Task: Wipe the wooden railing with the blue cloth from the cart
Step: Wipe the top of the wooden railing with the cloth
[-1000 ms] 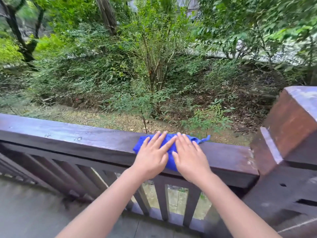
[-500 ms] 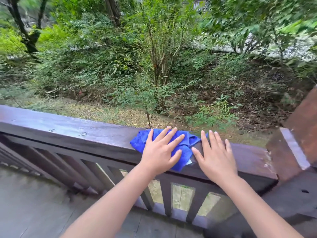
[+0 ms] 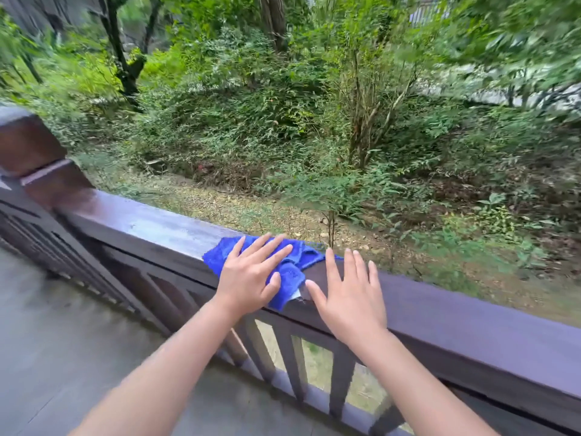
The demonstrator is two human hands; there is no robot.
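The blue cloth lies crumpled on the flat top of the dark wooden railing, which runs from upper left to lower right. My left hand presses flat on the cloth with fingers spread. My right hand rests flat on the bare rail just right of the cloth, its thumb near the cloth's white tag. The rail to the left of the cloth looks wet and shiny.
A thick wooden post ends the railing at the far left. Vertical balusters run under the rail. Grey deck floor lies at lower left. Bushes and trees fill the ground beyond.
My right hand came off the cloth onto the bare rail beside it. The view swung left: the right post left the frame and a left post appeared. The cloth moved left along the rail.
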